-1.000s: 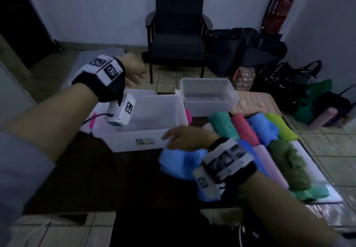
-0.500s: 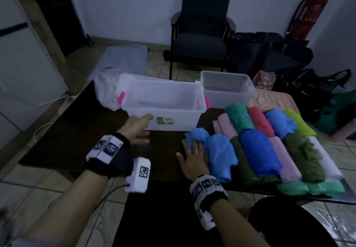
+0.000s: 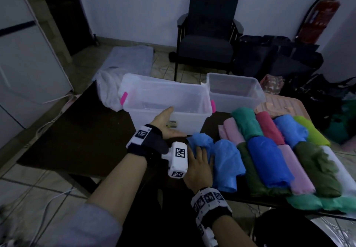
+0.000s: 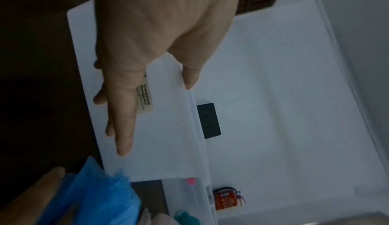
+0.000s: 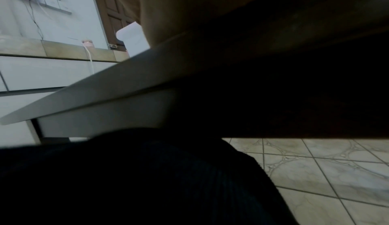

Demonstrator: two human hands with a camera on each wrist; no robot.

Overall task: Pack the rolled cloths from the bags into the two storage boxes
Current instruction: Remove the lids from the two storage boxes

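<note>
Dark wood is what the low table [image 3: 81, 140] shows from the head view, standing on pale patterned floor tiles [image 3: 28, 187] in a dim room with a black armchair [image 3: 208, 34] against the white wall and a red fire extinguisher [image 3: 319, 21] in the corner. On it stand the large clear box [image 3: 165, 104] with pink latches and a smaller clear box [image 3: 235, 92] just beside it; rolled cloths [image 3: 269, 150] in blue, pink and green lie packed side by side to the right. The left hand [image 3: 165, 125] lies against the large box's front wall, fingers straight. The right hand [image 3: 198, 167] lies flat, fingers slightly spread, touching a light blue cloth [image 3: 215, 158]. From the left wrist, the straight fingers [image 4: 124, 128] lie together on the box wall [image 4: 164, 137], thumb at the rim. The right wrist view is mostly dark: table edge [image 5: 105, 85], floor tiles [image 5: 326, 170]; fingers cannot be told there.
</note>
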